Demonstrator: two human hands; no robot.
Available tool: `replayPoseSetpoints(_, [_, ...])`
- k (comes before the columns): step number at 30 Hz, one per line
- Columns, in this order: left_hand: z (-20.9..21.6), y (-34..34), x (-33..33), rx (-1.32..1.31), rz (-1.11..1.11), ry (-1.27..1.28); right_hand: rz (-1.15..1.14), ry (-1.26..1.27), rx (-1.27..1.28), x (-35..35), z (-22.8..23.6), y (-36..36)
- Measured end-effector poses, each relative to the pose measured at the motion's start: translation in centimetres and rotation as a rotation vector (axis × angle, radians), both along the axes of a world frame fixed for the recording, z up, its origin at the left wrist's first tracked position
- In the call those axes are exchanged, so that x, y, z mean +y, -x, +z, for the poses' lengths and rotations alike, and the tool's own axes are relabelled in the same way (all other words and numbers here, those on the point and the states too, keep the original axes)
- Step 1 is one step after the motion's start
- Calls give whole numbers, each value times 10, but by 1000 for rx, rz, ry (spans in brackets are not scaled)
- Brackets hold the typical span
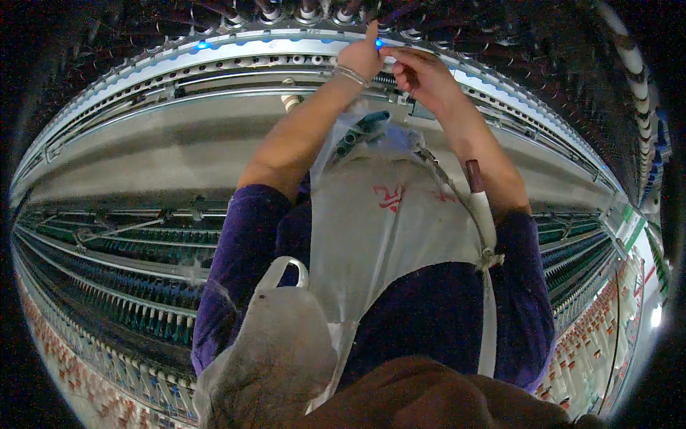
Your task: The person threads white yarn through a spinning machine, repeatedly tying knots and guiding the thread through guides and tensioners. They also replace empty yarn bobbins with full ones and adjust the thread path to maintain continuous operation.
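Both hands are raised to the upper rail of a spinning machine [264,51], by a small blue light [379,43]. My left hand [361,60], with a thin band at the wrist, has one finger pointing up toward the row of spindles or bobbins above. Its other fingers look folded and are mostly out of sight. Just right of it, my right hand [425,82] is closed, fingers curled and tips brought together close to the left hand. Whatever lies between the fingertips is too small to make out.
Dark green tubes [361,132] sit in the top of a whitish apron pouch [379,207] on my front. A white stick with a brown end [474,179] hangs by my right arm. Long machine rails [128,264] with rows of green tubes stretch below on both sides.
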State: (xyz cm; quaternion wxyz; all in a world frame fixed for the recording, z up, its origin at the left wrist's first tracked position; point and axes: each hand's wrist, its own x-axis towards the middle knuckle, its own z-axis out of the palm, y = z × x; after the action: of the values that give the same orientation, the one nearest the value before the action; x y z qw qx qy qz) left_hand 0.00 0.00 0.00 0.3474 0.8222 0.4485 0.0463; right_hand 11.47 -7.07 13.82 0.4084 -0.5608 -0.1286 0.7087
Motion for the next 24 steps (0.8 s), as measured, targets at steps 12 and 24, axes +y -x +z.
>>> replayPoseSetpoints(12, [75,10,17,-703,42,646,-539,-313,-322,38,119,-7])
replayPoseSetpoints(24, [213,72,7,-1110,-4,1691,-343,-145,-147,23,85,18])
